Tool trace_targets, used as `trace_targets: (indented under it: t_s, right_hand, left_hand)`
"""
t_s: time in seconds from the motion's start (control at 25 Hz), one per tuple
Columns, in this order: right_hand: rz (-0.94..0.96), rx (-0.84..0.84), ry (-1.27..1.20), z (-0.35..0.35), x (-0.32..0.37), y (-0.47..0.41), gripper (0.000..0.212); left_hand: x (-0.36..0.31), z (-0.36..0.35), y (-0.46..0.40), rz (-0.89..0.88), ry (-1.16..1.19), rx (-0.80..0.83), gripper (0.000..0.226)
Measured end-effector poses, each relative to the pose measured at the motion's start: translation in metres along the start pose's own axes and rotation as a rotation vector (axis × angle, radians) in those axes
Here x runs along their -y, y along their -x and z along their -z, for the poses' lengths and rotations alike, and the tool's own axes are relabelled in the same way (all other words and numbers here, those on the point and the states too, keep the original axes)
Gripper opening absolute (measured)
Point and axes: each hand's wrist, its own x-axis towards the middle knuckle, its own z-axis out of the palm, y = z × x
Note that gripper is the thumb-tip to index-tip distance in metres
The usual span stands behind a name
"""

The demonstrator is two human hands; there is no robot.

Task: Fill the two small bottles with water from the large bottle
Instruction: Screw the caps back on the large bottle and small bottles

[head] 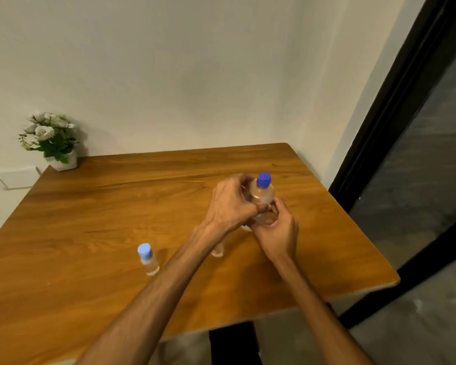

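A: Since both hands wrap the large bottle (pixel 261 198), is the grip firm?

B: It looks so. The left hand (pixel 231 204) curls round its side, the right hand (pixel 277 227) cups it lower down, probably steadying it for uncapping.

A: Which way does it point?

B: Long axis about upright, blue cap (pixel 263 179) on top, above both hands. One small bottle (pixel 148 259) stands capped on the desk (pixel 116 206), nearer the person and left of the grip; the other small bottle (pixel 217 251) is mostly hidden behind the left wrist.

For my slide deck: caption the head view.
Both hands grip the capped large bottle on the wooden table; one capped small bottle stands nearby.
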Motion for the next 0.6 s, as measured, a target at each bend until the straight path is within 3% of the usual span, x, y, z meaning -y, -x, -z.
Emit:
trace_targets:
  t_s: [0.12, 0.36, 0.6]
  right_hand:
    - [0.06, 0.162, -0.056, -0.074, 0.046, -0.061, 0.056]
    - [0.127, 0.402, -0.04, -0.302, 0.131, -0.14, 0.057]
    - [0.182, 0.528, 0.114, -0.464, 0.137, -0.169, 0.05]
  left_hand:
    - [0.043, 0.062, -0.045, 0.054, 0.032, -0.195, 0.073]
    - [0.192, 0.175, -0.123, 0.277, 0.084, -0.548, 0.073]
    - [0.334, 0.216, -0.166, 0.454, 0.126, -0.636, 0.071]
